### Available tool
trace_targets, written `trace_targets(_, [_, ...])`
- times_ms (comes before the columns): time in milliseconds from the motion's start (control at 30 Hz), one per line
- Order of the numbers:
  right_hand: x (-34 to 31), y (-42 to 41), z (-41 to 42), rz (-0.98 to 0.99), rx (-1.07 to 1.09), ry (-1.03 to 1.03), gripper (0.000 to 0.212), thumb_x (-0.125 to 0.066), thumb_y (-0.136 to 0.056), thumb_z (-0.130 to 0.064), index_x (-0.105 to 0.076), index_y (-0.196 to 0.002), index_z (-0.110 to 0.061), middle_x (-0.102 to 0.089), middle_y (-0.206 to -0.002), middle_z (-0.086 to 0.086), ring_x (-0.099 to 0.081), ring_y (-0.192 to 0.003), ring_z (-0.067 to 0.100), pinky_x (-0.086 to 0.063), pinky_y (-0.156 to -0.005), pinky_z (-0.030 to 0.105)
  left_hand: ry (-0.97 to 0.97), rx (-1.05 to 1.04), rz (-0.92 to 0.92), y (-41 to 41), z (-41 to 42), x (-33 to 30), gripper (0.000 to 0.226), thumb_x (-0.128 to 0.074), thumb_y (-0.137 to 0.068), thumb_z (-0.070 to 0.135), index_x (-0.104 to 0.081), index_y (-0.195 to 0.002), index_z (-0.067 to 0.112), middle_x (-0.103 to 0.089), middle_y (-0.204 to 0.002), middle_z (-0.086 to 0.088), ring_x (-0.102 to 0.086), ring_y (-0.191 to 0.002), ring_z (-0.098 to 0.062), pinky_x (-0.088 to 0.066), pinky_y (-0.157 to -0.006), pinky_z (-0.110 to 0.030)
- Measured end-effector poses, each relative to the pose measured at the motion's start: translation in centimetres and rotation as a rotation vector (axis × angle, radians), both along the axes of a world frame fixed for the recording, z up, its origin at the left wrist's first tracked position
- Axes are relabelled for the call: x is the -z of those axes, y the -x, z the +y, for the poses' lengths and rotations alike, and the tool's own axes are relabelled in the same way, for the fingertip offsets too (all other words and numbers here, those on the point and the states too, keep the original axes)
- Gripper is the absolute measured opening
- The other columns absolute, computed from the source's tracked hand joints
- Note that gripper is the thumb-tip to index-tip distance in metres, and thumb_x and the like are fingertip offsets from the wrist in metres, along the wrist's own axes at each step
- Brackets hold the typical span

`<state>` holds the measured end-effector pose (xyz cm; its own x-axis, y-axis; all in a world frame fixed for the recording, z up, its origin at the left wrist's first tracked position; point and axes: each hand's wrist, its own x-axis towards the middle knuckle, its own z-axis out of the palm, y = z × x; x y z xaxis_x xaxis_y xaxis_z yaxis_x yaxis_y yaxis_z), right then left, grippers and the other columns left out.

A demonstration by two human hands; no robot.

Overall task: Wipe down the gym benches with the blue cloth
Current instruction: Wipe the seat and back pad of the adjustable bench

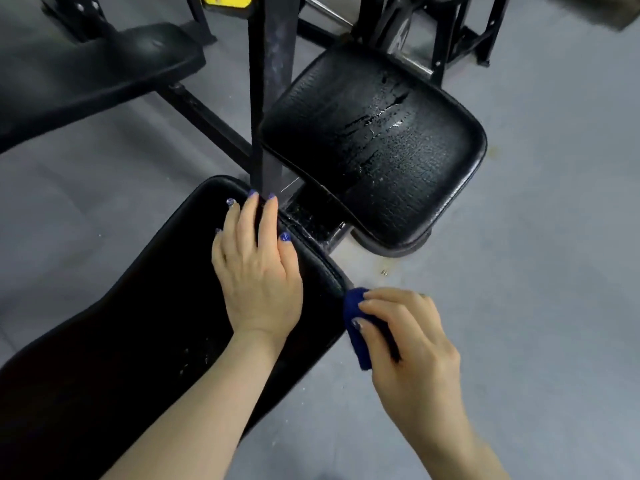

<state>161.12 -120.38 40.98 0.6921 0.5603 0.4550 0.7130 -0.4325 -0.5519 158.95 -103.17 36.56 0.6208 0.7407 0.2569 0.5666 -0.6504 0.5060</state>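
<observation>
A long black bench pad point(138, 323) runs from the lower left toward the middle of the head view. My left hand point(258, 271) lies flat on its upper end, fingers straight and spread. My right hand point(408, 344) grips the folded blue cloth point(358, 334) and holds it against the pad's right side edge. Just beyond stands a black seat pad point(374, 143), cracked and wet with shiny streaks.
A black upright post point(272, 98) rises between the two pads. A second black bench point(93, 77) stands at the upper left, and a dark metal frame point(433, 32) at the top right. Grey floor point(536, 237) lies to the right.
</observation>
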Motion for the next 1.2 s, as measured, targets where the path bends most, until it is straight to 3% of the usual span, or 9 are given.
trace_targets(133, [-3.4,-3.9,3.6,-0.279,-0.129,0.045,0.008,-0.065,-0.090,0.000,-0.069,-0.096,0.005,-0.066,-0.102,0.014,-0.059,-0.093,0.029,-0.045,-0.089,0.028,-0.072,0.037,0.079,0.2,0.2,0.2,0.050,-0.025,-0.097,0.030,-0.035,-0.146,0.027,-0.024,-0.158,0.008,-0.011,-0.149,-0.020,-0.015,-0.118,-0.050])
trace_targets(233, [-3.1,-6.1,6.7,-0.450,-0.264,0.209,0.007,-0.060,-0.091,0.004,-0.067,-0.090,0.006,-0.065,-0.096,0.017,-0.057,-0.085,0.035,-0.047,-0.080,0.038,-0.059,0.024,0.072,0.2,0.3,0.3,0.050,-0.024,-0.096,0.031,-0.038,-0.144,0.027,-0.025,-0.158,0.008,-0.012,-0.149,-0.019,-0.017,-0.118,-0.050])
trace_targets(333, [-2.2,-7.9,7.6,-0.519,-0.287,0.359,0.016,-0.051,-0.092,0.002,-0.063,-0.082,0.002,-0.062,-0.088,0.014,-0.054,-0.081,0.034,-0.045,-0.070,0.045,-0.055,0.030,0.049,0.4,0.4,0.3,0.049,-0.024,-0.096,0.031,-0.040,-0.143,0.026,-0.027,-0.157,0.008,-0.014,-0.148,-0.020,-0.018,-0.117,-0.050])
trace_targets(433, [-2.0,-8.2,5.7,-0.531,-0.276,0.413,0.007,-0.058,-0.091,0.003,-0.065,-0.087,0.001,-0.063,-0.094,0.013,-0.055,-0.085,0.034,-0.046,-0.073,0.044,-0.041,0.041,0.036,0.4,0.6,0.4,0.047,-0.027,-0.097,0.030,-0.040,-0.143,0.026,-0.027,-0.157,0.007,-0.014,-0.148,-0.020,-0.016,-0.118,-0.049])
trace_targets(567, [-2.3,-7.1,0.1,-0.388,-0.150,0.235,0.008,-0.068,-0.085,0.006,-0.069,-0.093,0.004,-0.065,-0.100,0.012,-0.056,-0.090,0.029,-0.047,-0.081,0.033,-0.014,0.052,0.046,0.5,0.6,0.4,0.045,-0.030,-0.100,0.025,-0.038,-0.144,0.027,-0.024,-0.158,0.008,-0.010,-0.149,-0.019,-0.013,-0.119,-0.049])
trace_targets(733, [-3.1,-5.9,-2.4,-0.039,0.415,-0.129,0.018,-0.066,-0.083,-0.003,-0.067,-0.101,-0.004,-0.057,-0.108,-0.006,-0.057,-0.099,0.020,-0.040,-0.085,0.009,0.120,0.005,0.080,-0.3,-0.9,-1.5,0.053,-0.026,-0.098,0.030,-0.029,-0.150,0.019,-0.014,-0.161,0.003,0.000,-0.150,-0.017,-0.006,-0.120,-0.051])
trace_targets(900, [-1.1,-5.0,0.8,0.216,0.537,-0.365,0.023,-0.062,-0.086,-0.009,-0.064,-0.109,-0.007,-0.055,-0.113,-0.001,-0.052,-0.106,0.007,-0.041,-0.090,0.012,0.095,-0.138,0.177,-2.0,-4.9,-1.7,0.067,-0.026,-0.096,0.042,-0.014,-0.153,0.011,-0.003,-0.163,-0.007,0.005,-0.150,-0.021,-0.006,-0.119,-0.051])
trace_targets(1067, [1.5,-4.3,3.5,0.299,0.561,-0.542,0.028,-0.065,-0.085,-0.004,-0.060,-0.112,-0.010,-0.053,-0.115,0.001,-0.053,-0.110,0.010,-0.040,-0.094,0.015,0.027,-0.171,0.194,-2.3,-4.7,-0.9,0.069,-0.029,-0.092,0.040,-0.017,-0.153,0.010,-0.009,-0.162,-0.007,-0.003,-0.150,-0.021,-0.010,-0.118,-0.052])
trace_targets(1200, [1.1,-5.2,4.2,0.323,0.562,-0.628,0.022,-0.063,-0.084,0.007,-0.062,-0.104,-0.001,-0.055,-0.109,0.007,-0.054,-0.106,0.010,-0.042,-0.091,0.018,0.004,-0.185,0.219,-2.6,-4.6,-0.7,0.070,-0.027,-0.090,0.038,-0.013,-0.153,0.011,-0.007,-0.163,-0.005,-0.001,-0.150,-0.020,-0.006,-0.118,-0.049])
